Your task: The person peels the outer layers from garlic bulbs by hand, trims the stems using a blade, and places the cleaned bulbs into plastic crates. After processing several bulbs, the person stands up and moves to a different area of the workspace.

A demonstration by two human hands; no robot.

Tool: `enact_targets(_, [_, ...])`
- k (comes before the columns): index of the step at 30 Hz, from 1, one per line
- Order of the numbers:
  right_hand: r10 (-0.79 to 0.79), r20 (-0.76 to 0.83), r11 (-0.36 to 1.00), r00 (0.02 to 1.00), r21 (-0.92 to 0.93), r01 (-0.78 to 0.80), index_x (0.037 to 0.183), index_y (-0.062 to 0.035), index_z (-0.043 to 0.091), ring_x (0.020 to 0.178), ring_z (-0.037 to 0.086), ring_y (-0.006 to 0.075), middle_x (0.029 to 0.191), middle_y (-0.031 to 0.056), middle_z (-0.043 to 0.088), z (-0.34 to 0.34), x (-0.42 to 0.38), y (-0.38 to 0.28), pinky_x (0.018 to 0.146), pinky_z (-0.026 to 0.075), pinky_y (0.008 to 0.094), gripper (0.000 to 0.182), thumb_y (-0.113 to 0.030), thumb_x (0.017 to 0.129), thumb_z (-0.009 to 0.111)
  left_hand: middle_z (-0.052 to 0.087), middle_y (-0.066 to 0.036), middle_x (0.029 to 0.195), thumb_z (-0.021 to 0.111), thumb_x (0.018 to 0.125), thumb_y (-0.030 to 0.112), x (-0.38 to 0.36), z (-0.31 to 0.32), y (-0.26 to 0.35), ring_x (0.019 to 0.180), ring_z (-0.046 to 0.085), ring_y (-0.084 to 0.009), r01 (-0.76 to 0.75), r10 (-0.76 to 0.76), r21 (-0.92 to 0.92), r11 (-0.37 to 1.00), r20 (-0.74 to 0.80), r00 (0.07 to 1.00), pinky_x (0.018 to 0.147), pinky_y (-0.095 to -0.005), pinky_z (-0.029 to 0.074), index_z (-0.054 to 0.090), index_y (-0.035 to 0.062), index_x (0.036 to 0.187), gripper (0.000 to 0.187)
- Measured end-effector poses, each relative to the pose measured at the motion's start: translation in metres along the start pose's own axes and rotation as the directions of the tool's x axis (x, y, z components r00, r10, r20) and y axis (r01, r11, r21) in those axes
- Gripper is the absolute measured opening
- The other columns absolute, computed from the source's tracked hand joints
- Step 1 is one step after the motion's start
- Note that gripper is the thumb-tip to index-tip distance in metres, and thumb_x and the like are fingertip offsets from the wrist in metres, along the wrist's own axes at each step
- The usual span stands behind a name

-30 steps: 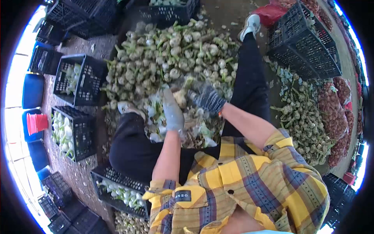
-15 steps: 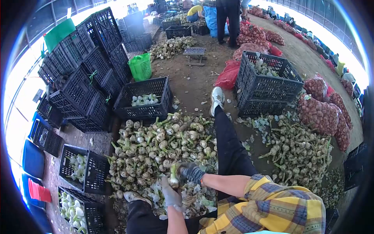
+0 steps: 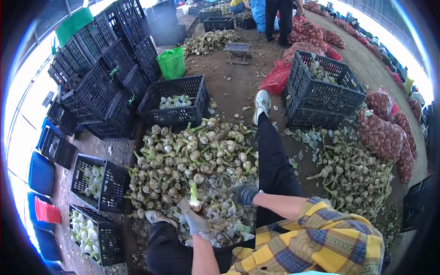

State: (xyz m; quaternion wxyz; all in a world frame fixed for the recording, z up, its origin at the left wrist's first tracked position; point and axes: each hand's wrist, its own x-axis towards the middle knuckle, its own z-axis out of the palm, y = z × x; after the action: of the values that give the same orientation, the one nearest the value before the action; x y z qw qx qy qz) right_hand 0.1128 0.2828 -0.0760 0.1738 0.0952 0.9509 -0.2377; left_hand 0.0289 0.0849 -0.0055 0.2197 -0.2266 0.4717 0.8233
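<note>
My left hand (image 3: 195,221), in a pale glove, holds a garlic bulb (image 3: 195,202) with its green stem pointing up. To the right, my right hand (image 3: 245,193), in a grey striped glove, is apart from that bulb, over loose peelings (image 3: 224,211); its fingers are blurred, and whether they hold anything cannot be made out. A large heap of garlic bulbs (image 3: 183,160) with cut stems lies just beyond both hands, between my legs.
Black crates with white bulbs stand at the left (image 3: 115,188) and ahead (image 3: 176,117). Stacked crates (image 3: 98,91) rise at the far left. Another garlic heap (image 3: 355,174), two stacked crates (image 3: 321,98) and red net sacks (image 3: 380,135) are at the right. A person (image 3: 278,20) stands far ahead.
My hands have moved apart, the right one shifting rightward off the bulb. The bulb in my left hand now shows more of its white skin and stem. The view has tilted slightly downward.
</note>
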Motion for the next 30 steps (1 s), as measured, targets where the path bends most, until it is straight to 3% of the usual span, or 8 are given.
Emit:
enact_targets(6, [-0.018,-0.17,0.927,0.985,0.367,0.081,0.109,-0.0073,0.058,0.088,0.06,0.0325,0.097,0.0158,0.063,-0.048,-0.003,-0.049,0.077,0.046,0.0423,0.04,-0.035,0.086,0.04,0.058,0.001,0.067,0.045,0.083,0.059,0.0,-0.006,0.002,0.054,0.054,-0.0121,0.04,-0.042,0.086,0.995,0.023,0.999,0.045,-0.0231,0.04,0.057,0.0132,0.084,0.047])
enact_targets(8, [-0.429,-0.273,0.901,0.861,-0.189,0.39,0.11,-0.0078,0.058,0.085,0.06,0.03,0.099,0.0134,0.063,-0.024,0.02,-0.036,0.073,0.047,0.0388,0.036,-0.029,0.086,0.04,0.058,0.0,0.074,0.046,0.085,0.054,-0.007,0.008,-0.003,0.064,0.056,-0.0145,-0.022,0.023,-0.042,0.999,0.028,0.999,0.057,-0.0275,0.045,0.058,0.0134,0.091,0.043])
enact_targets(10, [-0.346,-0.434,0.823,0.832,0.286,0.491,0.119,-0.0084,0.054,0.087,0.059,0.0263,0.104,0.0114,0.061,-0.054,-0.002,-0.056,0.073,0.048,0.0349,0.036,-0.022,0.087,0.042,0.058,-0.003,0.087,0.045,0.087,0.049,-0.021,0.01,0.001,0.082,0.056,-0.0196,0.005,-0.005,0.084,0.996,0.0,1.0,0.073,-0.0346,0.046,0.055,0.0136,0.106,0.041])
enact_targets(12, [-0.48,-0.577,0.823,0.661,-0.034,0.567,0.119,-0.0076,0.054,0.085,0.06,0.0186,0.11,0.0076,0.061,-0.02,0.003,-0.057,0.07,0.049,0.0332,0.038,-0.026,0.085,0.054,0.058,-0.001,0.079,0.042,0.088,0.048,-0.03,0.005,0.001,0.069,0.057,-0.0163,0.036,-0.037,-0.043,0.998,-0.023,0.999,0.06,-0.0303,0.047,0.057,0.0131,0.103,0.041])
enact_targets(13, [-0.26,-0.34,0.777,0.904,0.482,0.405,0.12,-0.009,0.054,0.09,0.059,0.0189,0.112,0.0073,0.06,-0.047,-0.006,-0.07,0.075,0.048,0.0316,0.036,-0.023,0.086,0.053,0.059,0.0,0.076,0.042,0.088,0.049,-0.022,0.018,0.007,0.063,0.056,-0.0138,0.003,-0.008,0.124,0.992,0.045,0.999,0.052,-0.0275,0.043,0.057,0.0136,0.099,0.04])
enact_targets(15, [-0.149,0.005,0.572,0.989,0.816,0.082,0.118,-0.0104,0.056,0.091,0.058,0.0183,0.112,0.0072,0.06,-0.067,-0.004,-0.076,0.08,0.047,0.0299,0.034,-0.022,0.087,0.053,0.058,0.002,0.075,0.041,0.088,0.049,-0.023,0.02,0.009,0.06,0.055,-0.0119,0.03,-0.034,0.137,0.99,0.027,0.999,0.044,-0.0237,0.034,0.057,0.0163,0.099,0.038])
enact_targets(28, [-0.228,-0.052,0.649,0.972,0.736,0.192,0.106,-0.0033,0.062,0.077,0.06,0.0153,0.09,0.0115,0.066,-0.059,0.01,-0.09,0.071,0.048,0.0292,0.034,-0.029,0.083,0.061,0.059,-0.004,0.087,0.038,0.09,0.047,-0.017,0.013,0.005,0.067,0.057,-0.014,0.044,-0.049,0.117,0.992,0.042,0.998,0.053,-0.0273,0.046,0.054,0.0094,0.104,0.043])
enact_targets(30, [-0.263,-0.165,0.356,0.951,0.899,0.255,0.114,-0.0128,0.059,0.086,0.061,0.0156,0.098,0.0094,0.065,-0.044,0.013,-0.087,0.076,0.049,0.0279,0.036,-0.033,0.084,0.058,0.057,-0.002,0.084,0.039,0.089,0.049,-0.018,0.01,0.003,0.066,0.055,-0.0118,0.015,-0.023,0.176,0.984,0.046,0.999,0.053,-0.0261,0.044,0.055,0.0132,0.104,0.042])
